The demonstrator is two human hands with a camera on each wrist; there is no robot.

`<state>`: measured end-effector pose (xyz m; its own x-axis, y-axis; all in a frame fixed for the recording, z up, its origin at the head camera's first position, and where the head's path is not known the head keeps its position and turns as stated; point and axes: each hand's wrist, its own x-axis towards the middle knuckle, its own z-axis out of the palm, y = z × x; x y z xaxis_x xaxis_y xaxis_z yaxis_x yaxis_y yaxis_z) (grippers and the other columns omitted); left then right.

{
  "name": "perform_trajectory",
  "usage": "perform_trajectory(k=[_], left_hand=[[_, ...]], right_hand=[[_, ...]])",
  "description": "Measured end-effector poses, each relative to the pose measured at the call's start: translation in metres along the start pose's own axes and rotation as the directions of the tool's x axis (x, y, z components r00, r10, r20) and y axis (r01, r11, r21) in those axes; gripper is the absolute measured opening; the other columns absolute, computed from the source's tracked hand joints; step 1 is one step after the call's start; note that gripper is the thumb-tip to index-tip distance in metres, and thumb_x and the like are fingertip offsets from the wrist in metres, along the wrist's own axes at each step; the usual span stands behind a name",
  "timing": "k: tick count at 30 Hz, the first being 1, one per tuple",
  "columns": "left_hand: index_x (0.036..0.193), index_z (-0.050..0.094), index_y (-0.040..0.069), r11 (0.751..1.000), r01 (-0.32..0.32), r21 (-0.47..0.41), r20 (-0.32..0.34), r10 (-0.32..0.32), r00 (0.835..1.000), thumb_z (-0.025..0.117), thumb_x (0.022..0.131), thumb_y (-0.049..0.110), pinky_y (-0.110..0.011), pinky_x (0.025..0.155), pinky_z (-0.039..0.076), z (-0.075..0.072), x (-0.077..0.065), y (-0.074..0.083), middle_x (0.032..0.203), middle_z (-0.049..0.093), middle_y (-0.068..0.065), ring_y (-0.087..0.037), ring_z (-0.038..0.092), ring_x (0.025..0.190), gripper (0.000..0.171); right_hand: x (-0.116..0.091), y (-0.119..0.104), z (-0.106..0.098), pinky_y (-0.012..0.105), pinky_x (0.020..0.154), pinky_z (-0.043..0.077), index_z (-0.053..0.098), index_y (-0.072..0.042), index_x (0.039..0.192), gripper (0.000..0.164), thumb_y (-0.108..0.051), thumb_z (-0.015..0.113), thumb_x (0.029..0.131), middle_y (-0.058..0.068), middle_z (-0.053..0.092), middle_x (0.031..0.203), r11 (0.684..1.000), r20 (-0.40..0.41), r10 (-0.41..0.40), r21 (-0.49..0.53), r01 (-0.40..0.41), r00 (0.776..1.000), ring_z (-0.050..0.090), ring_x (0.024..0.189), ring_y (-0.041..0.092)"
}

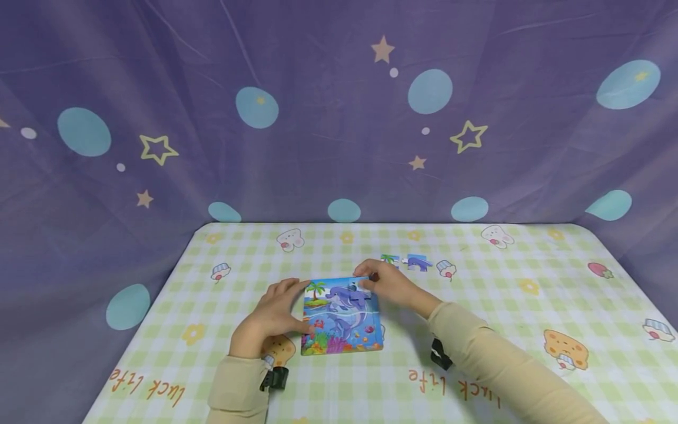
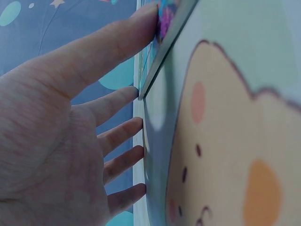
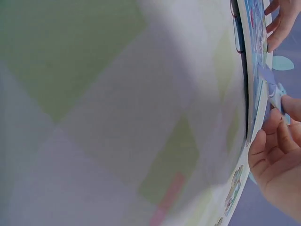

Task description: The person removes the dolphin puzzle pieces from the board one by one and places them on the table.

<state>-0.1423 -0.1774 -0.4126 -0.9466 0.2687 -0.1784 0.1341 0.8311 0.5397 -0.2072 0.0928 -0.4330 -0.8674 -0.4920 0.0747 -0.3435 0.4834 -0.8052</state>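
Note:
A dolphin jigsaw puzzle in a flat square board (image 1: pixel 344 344) lies on the table, with a palm tree, coral and sea animals in its picture. My left hand (image 1: pixel 271 311) rests at its left side, fingers spread and fairly straight. In the left wrist view the thumb (image 2: pixel 108 49) presses on the board's face near the edge. Over the board's upper right, my right hand (image 1: pixel 394 287) pinches a puzzle piece (image 3: pixel 276 92) between thumb and fingers. That piece sits tilted on the picture, overlapping the dolphin's area. The fingers partly cover it in the head view.
Behind the right hand lie two loose puzzle pieces, a palm-tree piece (image 1: pixel 390 258) partly hidden by the hand and a dolphin piece (image 1: pixel 418 263). A green checked cloth (image 1: pixel 508 330) covers the table. A purple curtain (image 1: pixel 318 165) hangs behind its far edge.

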Motion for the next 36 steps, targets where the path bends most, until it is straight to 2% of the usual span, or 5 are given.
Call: perform_trajectory(k=[3,8,16,23,36], left_hand=[[0.152,0.040,0.012,1.000,0.002,-0.003,0.000,-0.002,1.000,0.090,0.071,0.035,-0.064,0.111,0.025,0.000,0.000,0.000,0.156,0.030,-0.017,-0.042,0.024,0.141,0.098],[0.152,0.040,0.012,1.000,0.001,-0.005,0.004,-0.001,1.000,0.090,0.071,0.035,-0.064,0.111,0.024,0.001,0.001,0.000,0.156,0.030,-0.017,-0.042,0.024,0.141,0.098],[0.152,0.039,0.011,1.000,-0.004,-0.004,0.013,0.004,1.000,0.089,0.072,0.033,-0.065,0.111,0.023,-0.001,0.001,-0.001,0.157,0.028,-0.017,-0.043,0.022,0.142,0.097],[0.152,0.039,0.010,1.000,-0.005,-0.004,0.019,0.006,1.000,0.088,0.073,0.032,-0.065,0.111,0.022,-0.001,0.001,-0.001,0.157,0.028,-0.017,-0.043,0.021,0.142,0.096],[0.152,0.040,0.013,1.000,0.010,0.017,0.001,-0.010,1.000,0.090,0.070,0.035,-0.062,0.111,0.027,0.001,0.001,-0.003,0.155,0.032,-0.015,-0.040,0.025,0.141,0.098]], right_hand=[[-0.001,0.004,-0.003,0.032,0.084,0.051,0.070,-0.003,0.107,0.014,-0.005,0.066,0.094,0.005,0.069,0.103,0.999,-0.025,-0.024,0.028,0.024,0.999,0.060,0.091,0.017],[-0.006,0.008,-0.010,0.030,0.075,0.052,0.072,-0.008,0.108,0.015,-0.007,0.064,0.096,0.003,0.070,0.111,0.997,-0.048,0.007,0.083,-0.003,0.999,0.060,0.084,0.016],[-0.016,0.016,-0.026,0.029,0.068,0.050,0.070,-0.006,0.108,0.014,-0.007,0.064,0.096,0.006,0.069,0.098,0.990,-0.128,0.085,0.126,-0.069,0.988,0.060,0.079,0.017],[-0.025,0.027,-0.042,0.025,0.068,0.051,0.069,0.001,0.111,0.018,-0.006,0.064,0.096,0.012,0.070,0.101,0.989,-0.188,0.054,0.147,-0.026,0.981,0.062,0.081,0.015],[-0.044,0.046,-0.077,0.024,0.071,0.054,0.066,0.006,0.116,0.025,-0.009,0.065,0.096,0.018,0.070,0.102,0.972,-0.271,0.168,0.206,-0.114,0.948,0.063,0.081,0.010]])
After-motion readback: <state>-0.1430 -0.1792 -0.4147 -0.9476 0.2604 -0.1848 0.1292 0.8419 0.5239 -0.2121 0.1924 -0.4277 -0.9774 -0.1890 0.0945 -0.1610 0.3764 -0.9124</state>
